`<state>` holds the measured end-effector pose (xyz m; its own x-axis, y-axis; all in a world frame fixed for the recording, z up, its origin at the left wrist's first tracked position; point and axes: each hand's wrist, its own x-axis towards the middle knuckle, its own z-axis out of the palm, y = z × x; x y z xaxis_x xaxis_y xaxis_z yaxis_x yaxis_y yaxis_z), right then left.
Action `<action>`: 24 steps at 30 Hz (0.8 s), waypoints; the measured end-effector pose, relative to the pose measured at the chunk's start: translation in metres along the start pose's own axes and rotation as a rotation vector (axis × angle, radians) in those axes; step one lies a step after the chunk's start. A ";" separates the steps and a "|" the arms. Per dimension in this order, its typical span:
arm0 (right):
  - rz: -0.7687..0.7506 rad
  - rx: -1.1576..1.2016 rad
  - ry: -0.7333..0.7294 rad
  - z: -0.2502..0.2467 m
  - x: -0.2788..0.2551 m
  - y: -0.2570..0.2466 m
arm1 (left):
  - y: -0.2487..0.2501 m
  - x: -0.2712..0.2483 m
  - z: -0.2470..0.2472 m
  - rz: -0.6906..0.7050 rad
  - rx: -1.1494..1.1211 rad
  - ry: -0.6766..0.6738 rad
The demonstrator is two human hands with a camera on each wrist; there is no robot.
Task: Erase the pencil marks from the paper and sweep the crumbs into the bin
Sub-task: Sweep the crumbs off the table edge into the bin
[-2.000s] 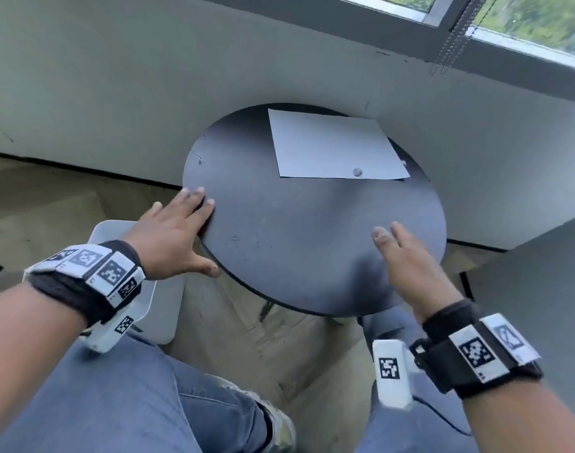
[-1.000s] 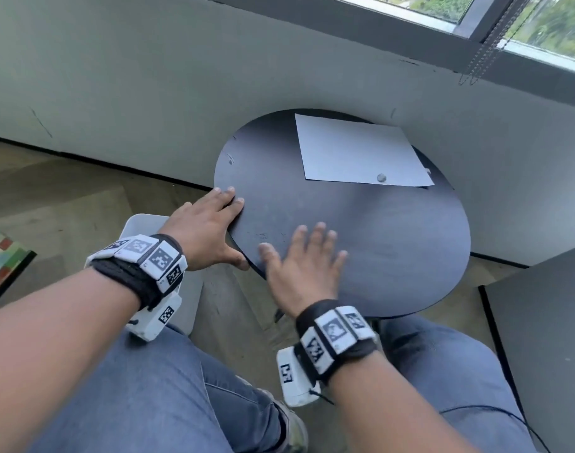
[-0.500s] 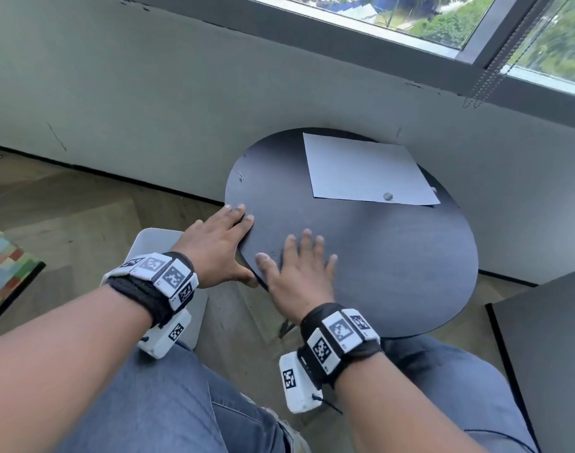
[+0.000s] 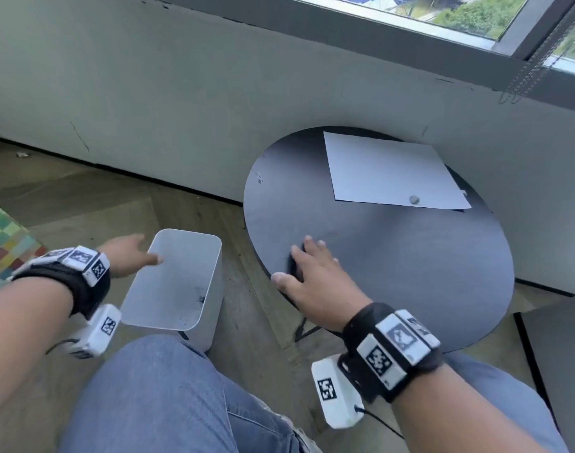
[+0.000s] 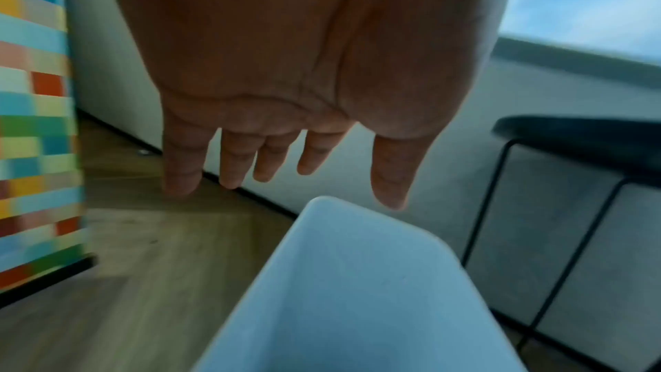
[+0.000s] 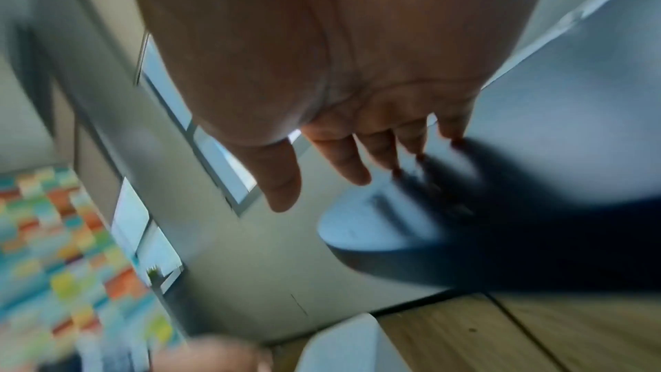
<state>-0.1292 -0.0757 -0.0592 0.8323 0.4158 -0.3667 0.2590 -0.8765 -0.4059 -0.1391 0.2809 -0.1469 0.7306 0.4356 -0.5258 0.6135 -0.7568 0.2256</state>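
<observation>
Seated at a round black table [image 4: 394,266] under a window: left hand [image 4: 126,256] now off the table edge where it rested half a second ago, hovering with straight, spread fingers [image 5: 236,163] over the far rim of the white bin [image 4: 175,279] at lower left of the head view, gripping nothing. Right hand [image 4: 312,282] flat on the near left edge of the tabletop, fingers extended and fingertips touching the dark surface, thumb off the rim, also holding nothing. Bin now fully uncovered beside the table on the wooden floor, a dark scatter of crumbs visible inside near its right wall. Paper [image 4: 390,171] lying at the far side of the table, upper right of centre in the frame, well apart from both hands, with a small grey eraser [image 4: 414,200] near its lower edge; no pencil marks discernible on the sheet from here. Compared with one second ago, right hand nearer the table's left rim, left hand no longer cupped there. Judged from this, sweeping apparently close to finished, with the crumbs seemingly gone over the edge into the bin
</observation>
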 end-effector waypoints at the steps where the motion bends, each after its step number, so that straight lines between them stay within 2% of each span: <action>1: -0.027 0.091 0.025 -0.009 -0.002 -0.001 | -0.011 0.005 0.006 -0.057 0.035 -0.025; 4: -0.026 0.208 0.209 -0.037 0.007 0.001 | -0.033 0.013 0.030 -0.097 0.032 -0.063; 6: 0.001 0.192 0.257 -0.046 0.020 0.001 | -0.040 0.015 0.048 -0.116 -0.052 -0.083; 7: 0.006 0.150 0.210 -0.047 0.026 -0.001 | -0.043 0.016 0.057 -0.122 -0.065 -0.093; 10: -0.038 -0.108 -0.060 -0.031 0.034 -0.008 | -0.050 0.022 0.076 -0.129 -0.063 -0.204; 12: -0.080 -0.218 -0.143 -0.025 0.027 -0.012 | -0.045 0.025 0.077 -0.144 -0.085 -0.227; 13: -0.081 -0.195 -0.105 -0.028 0.022 -0.017 | -0.042 0.026 0.074 -0.132 -0.085 -0.216; 15: -0.076 -0.116 0.061 -0.036 0.022 -0.026 | -0.035 0.032 0.063 -0.056 -0.036 -0.218; 17: -0.097 -0.141 0.133 -0.038 0.032 -0.036 | -0.015 0.029 0.047 0.024 0.051 -0.252; 18: -0.124 -0.181 0.107 -0.037 0.039 -0.042 | -0.002 0.024 0.038 0.077 0.084 -0.264; 22: -0.206 -0.412 -0.187 -0.014 0.044 -0.048 | 0.042 -0.004 0.015 0.215 0.141 -0.299; 24: -0.247 -0.470 -0.242 -0.013 0.029 -0.035 | 0.053 -0.013 0.010 0.246 0.091 -0.330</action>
<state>-0.1074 -0.0357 -0.0448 0.5983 0.6169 -0.5113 0.6668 -0.7372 -0.1093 -0.1194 0.2298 -0.1363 0.7080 0.0682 -0.7029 0.3931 -0.8649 0.3120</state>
